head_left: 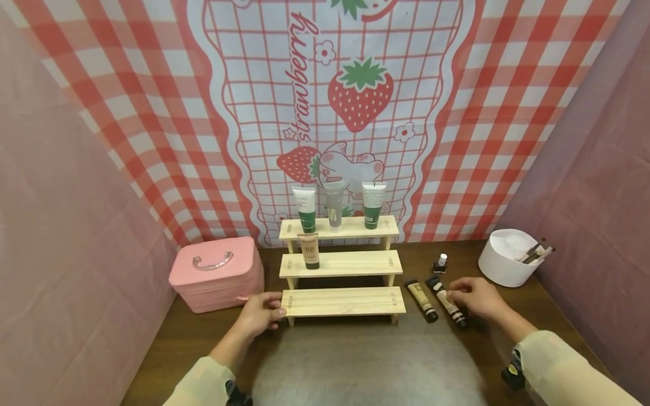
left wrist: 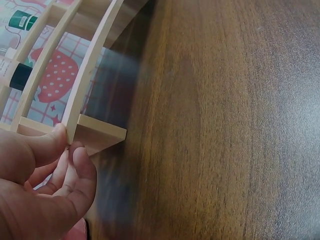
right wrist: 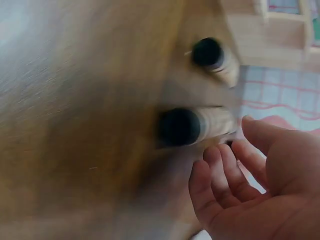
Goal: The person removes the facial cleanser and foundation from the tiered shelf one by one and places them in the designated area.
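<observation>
My left hand (head_left: 258,316) pinches the left end of the lowest step of a three-step wooden display stand (head_left: 345,302). In the left wrist view, the thumb lies on top of that board and fingers (left wrist: 85,167) curl beneath it. My right hand (head_left: 477,298) is beside a beige tube with a black cap (head_left: 449,304), its fingers loosely bent with a gap to the thumb; whether they touch the tube is unclear. A yellowish tube (head_left: 421,300) lies just left of it. A tan BB tube (head_left: 310,251) stands on the middle step.
On the top step stand a white-green tube (head_left: 306,208), a grey tube (head_left: 334,207) and another white-green tube (head_left: 373,206). A pink case (head_left: 215,273) sits at left. A small dark bottle with a white cap (head_left: 440,264) and a white round container (head_left: 503,265) with brushes are at right.
</observation>
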{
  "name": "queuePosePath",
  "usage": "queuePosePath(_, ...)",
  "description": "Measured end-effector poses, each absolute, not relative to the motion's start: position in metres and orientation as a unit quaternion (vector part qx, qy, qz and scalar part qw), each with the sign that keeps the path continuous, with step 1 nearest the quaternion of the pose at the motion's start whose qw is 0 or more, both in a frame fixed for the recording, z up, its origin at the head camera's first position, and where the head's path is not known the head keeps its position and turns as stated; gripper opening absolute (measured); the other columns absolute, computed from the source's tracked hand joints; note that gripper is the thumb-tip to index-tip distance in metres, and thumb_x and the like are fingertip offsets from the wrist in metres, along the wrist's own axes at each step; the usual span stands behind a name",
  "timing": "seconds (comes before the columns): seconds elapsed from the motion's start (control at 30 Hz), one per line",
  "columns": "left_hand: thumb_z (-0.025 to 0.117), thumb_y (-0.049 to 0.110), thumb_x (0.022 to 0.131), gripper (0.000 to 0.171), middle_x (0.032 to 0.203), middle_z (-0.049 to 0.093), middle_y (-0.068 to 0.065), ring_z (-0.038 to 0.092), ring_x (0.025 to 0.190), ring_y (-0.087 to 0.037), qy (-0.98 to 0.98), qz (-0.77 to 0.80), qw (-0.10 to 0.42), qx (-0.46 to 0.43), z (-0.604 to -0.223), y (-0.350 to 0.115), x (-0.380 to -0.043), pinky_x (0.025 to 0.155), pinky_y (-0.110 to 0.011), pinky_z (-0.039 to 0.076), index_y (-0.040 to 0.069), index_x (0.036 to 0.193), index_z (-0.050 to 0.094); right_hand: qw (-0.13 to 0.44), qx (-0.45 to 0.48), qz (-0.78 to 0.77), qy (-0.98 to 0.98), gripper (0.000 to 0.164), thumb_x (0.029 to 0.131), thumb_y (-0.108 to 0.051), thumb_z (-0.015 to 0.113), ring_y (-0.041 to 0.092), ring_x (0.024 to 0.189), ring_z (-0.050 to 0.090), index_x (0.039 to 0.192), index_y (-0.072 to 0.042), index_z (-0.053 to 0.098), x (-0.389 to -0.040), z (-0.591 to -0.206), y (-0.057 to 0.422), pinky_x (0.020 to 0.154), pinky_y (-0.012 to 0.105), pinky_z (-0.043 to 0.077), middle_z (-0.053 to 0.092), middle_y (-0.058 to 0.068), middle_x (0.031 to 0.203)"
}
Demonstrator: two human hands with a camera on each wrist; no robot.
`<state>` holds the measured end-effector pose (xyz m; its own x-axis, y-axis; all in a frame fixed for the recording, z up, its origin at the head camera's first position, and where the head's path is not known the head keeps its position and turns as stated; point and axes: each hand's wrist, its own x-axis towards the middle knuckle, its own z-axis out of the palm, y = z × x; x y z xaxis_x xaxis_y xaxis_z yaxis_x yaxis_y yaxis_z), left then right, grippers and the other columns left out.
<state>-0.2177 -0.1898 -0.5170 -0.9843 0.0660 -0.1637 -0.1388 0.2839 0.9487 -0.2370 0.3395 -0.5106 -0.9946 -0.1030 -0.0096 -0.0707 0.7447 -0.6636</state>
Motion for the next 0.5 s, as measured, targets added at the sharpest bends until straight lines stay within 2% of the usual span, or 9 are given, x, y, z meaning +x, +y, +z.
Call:
queuePosePath(0.2, 0.068, -0.012, 0.09, 0.046, 0.104, 0.065, -0.02, 0.062, 0.072, -0.018, 0.788, 0.609, 0.086, -0.026, -0.521, -0.191, -0.22, 0.059, -0.034, 0.059, -0.016, 0.134, 0.056, -0.037, -0.103, -0.351, 0.93, 0.029, 0.092, -0.02, 0.078, 0.015, 0.082, 0.067, 0.111, 0.0, 0.073, -0.247, -0.472, 0.315, 0.067, 0.027, 0.053, 0.076, 0.01, 0.095)
queuePosePath(0.37, 0.07, -0.011, 0.089, 0.048, 0.103, 0.065, -0.022, 0.065, 0.073, -0.02, 0.791, 0.605, 0.091, -0.02, -0.52, -0.193, -0.221, 0.06, -0.034, 0.059, -0.016, 0.134, 0.055, -0.044, -0.13, -0.36, 0.923, 0.03, 0.092, -0.025, 0.078, 0.018, 0.088, 0.069, 0.115, -0.006, 0.072, -0.258, -0.432, 0.274, 0.07, 0.029, 0.055, 0.076, 0.009, 0.1)
queuePosePath(0.5, 0.071, -0.009, 0.088, 0.051, 0.104, 0.065, -0.023, 0.066, 0.073, -0.021, 0.793, 0.601, 0.103, -0.007, -0.517, -0.193, -0.22, 0.06, -0.033, 0.059, -0.016, 0.135, 0.054, -0.036, -0.151, -0.382, 0.911, 0.03, 0.093, -0.023, 0.078, 0.021, 0.093, 0.069, 0.117, -0.007, 0.072, -0.268, -0.411, 0.234, 0.075, 0.033, 0.058, 0.074, 0.01, 0.105)
